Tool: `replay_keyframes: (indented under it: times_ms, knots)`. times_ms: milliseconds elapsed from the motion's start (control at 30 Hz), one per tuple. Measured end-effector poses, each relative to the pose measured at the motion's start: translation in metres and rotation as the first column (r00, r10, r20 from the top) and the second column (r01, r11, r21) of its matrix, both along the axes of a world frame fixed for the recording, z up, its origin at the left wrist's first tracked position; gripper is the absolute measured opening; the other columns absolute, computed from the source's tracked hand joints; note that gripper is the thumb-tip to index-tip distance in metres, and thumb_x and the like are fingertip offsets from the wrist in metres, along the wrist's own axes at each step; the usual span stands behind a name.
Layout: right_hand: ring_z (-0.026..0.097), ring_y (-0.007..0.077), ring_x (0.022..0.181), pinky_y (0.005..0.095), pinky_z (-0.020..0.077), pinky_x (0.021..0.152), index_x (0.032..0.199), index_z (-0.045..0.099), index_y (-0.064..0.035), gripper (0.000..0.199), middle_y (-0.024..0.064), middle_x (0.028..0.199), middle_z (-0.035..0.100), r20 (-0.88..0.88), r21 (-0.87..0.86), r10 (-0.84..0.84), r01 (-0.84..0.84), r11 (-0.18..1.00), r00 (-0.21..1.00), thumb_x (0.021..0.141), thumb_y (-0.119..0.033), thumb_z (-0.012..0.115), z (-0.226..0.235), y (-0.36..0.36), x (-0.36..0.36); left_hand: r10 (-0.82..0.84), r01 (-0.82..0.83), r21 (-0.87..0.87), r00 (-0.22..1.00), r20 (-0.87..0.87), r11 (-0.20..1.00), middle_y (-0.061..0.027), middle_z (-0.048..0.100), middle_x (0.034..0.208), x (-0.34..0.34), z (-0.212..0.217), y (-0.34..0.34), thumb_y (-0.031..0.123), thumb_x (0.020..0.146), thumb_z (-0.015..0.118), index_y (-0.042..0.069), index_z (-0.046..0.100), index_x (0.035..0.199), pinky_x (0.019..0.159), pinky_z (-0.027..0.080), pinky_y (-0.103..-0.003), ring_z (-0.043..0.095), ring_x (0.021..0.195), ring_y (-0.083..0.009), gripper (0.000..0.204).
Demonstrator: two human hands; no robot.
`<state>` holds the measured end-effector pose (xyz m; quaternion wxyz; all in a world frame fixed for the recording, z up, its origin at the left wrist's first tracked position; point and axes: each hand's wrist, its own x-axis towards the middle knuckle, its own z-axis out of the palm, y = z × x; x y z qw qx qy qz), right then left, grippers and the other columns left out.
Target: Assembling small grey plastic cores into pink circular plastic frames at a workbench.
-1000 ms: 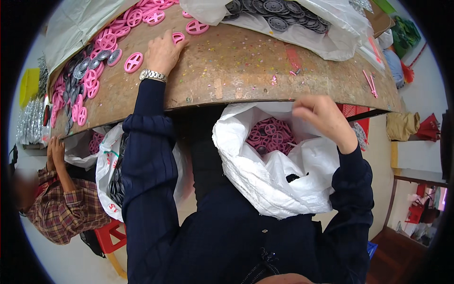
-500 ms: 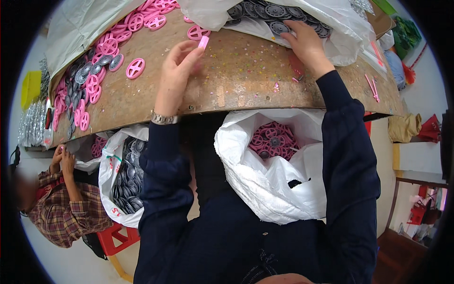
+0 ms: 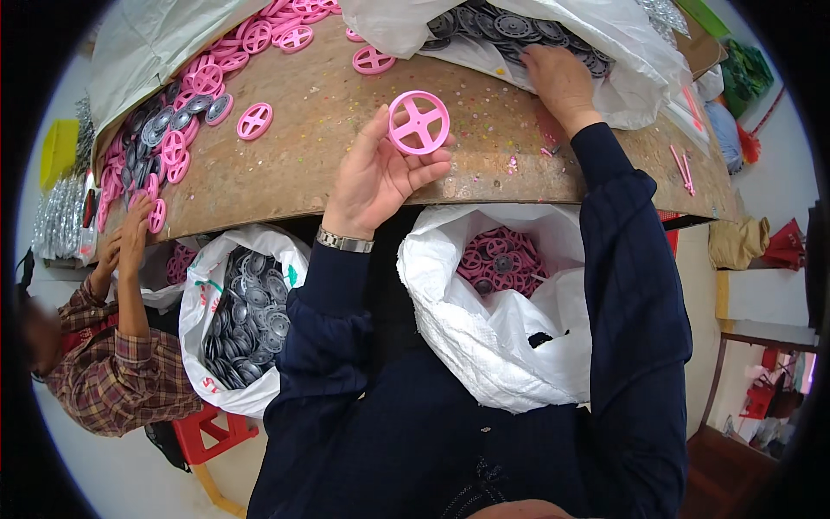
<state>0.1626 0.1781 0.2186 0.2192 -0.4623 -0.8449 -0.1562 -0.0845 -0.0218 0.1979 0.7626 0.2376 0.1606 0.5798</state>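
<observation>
My left hand (image 3: 376, 177) holds up a pink four-spoked toy wheel (image 3: 418, 123) by its rim, between thumb and fingers, above the table's near part. The wheel's face is turned toward me. At the mouth of a white sack (image 3: 635, 82) lying on the table, my right hand (image 3: 562, 82) touches the grey wheel discs (image 3: 512, 24). Its fingers curl down among them, and their tips are hidden, so whatever they grip does not show. Another pink wheel (image 3: 373, 60) lies on the table beyond my left hand.
Pink wheels and grey discs form a pile (image 3: 160, 130) at the table's left. Below the edge stand a white sack of pink wheels (image 3: 406, 259) and a sack of grey discs (image 3: 197, 346). A co-worker in a checked shirt (image 3: 130, 381) sits at left. Pink sticks (image 3: 681, 169) lie at right.
My left hand has moved right and nearer, turning the pink wheel from edge-on to face-on. The fingers of my right hand have drawn in on the discs. The co-worker's hands have reached up to the pile.
</observation>
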Motion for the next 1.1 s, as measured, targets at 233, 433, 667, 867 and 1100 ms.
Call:
replay_keyframes:
  times_ms: [233, 433, 667, 867, 1100]
  knots:
    - [0.065, 0.0201, 0.072, 0.0331, 0.0503, 0.064, 0.104, 0.069, -0.0080, 0.023, 0.0074, 0.087, 0.071, -0.577, -0.122, -0.008, -0.076, 0.990, 0.817, 0.092, -0.026, 0.062, 0.005, -0.013, 0.020, 0.108, -0.102, 0.043, 0.982, -0.158, 0.994, -0.0216, 0.062, 0.117, 0.011, 0.001, -0.004, 0.039, 0.105, 0.040, -0.002, 0.048, 0.131, 0.088, 0.058, -0.044, 0.068, 0.099, -0.0320, 0.049]
    - [0.052, 0.0017, 0.067, 0.0170, 0.0394, 0.058, 0.101, 0.067, -0.0055, 0.020, -0.0072, 0.082, 0.061, -0.873, -0.478, -0.273, -0.604, 0.638, 0.403, 0.094, -0.024, 0.065, 0.029, -0.084, 0.012, 0.140, -0.128, 0.060, 0.944, -0.300, 0.990, -0.0174, 0.063, 0.114, 0.022, 0.002, -0.007, 0.038, 0.105, 0.041, -0.002, 0.049, 0.128, 0.085, 0.059, -0.041, 0.068, 0.096, -0.0296, 0.047]
    - [0.053, 0.0016, 0.071, 0.0149, 0.0388, 0.061, 0.099, 0.067, -0.0067, 0.016, -0.0063, 0.085, 0.061, -0.900, -0.412, -0.171, -0.656, 0.632, 0.400, 0.094, -0.022, 0.065, 0.030, -0.139, -0.014, 0.141, -0.122, 0.077, 0.934, -0.329, 0.989, -0.0160, 0.063, 0.112, 0.041, 0.013, -0.014, 0.039, 0.106, 0.040, -0.001, 0.048, 0.129, 0.083, 0.059, -0.038, 0.068, 0.093, -0.0262, 0.047]
    - [0.059, 0.0064, 0.078, 0.0232, 0.0488, 0.069, 0.095, 0.067, 0.0018, 0.016, 0.0012, 0.086, 0.067, -0.917, -0.393, -0.222, -0.652, 0.648, 0.331, 0.090, -0.013, 0.066, 0.020, -0.164, -0.030, 0.143, -0.113, 0.100, 0.916, -0.376, 0.988, -0.0128, 0.064, 0.112, 0.057, 0.020, -0.022, 0.027, 0.103, 0.050, 0.000, 0.050, 0.127, 0.079, 0.060, -0.032, 0.068, 0.091, -0.0207, 0.036]
    - [0.060, 0.0089, 0.087, 0.0249, 0.0490, 0.079, 0.104, 0.064, 0.0010, 0.016, 0.0036, 0.094, 0.067, -0.923, -0.304, -0.063, -0.618, 0.725, 0.380, 0.092, -0.010, 0.064, 0.014, -0.173, -0.032, 0.252, -0.195, 0.163, 0.813, -0.524, 0.967, -0.0115, 0.065, 0.112, 0.058, 0.020, -0.030, 0.013, 0.101, 0.051, 0.000, 0.052, 0.127, 0.078, 0.059, -0.031, 0.069, 0.089, -0.0198, 0.029]
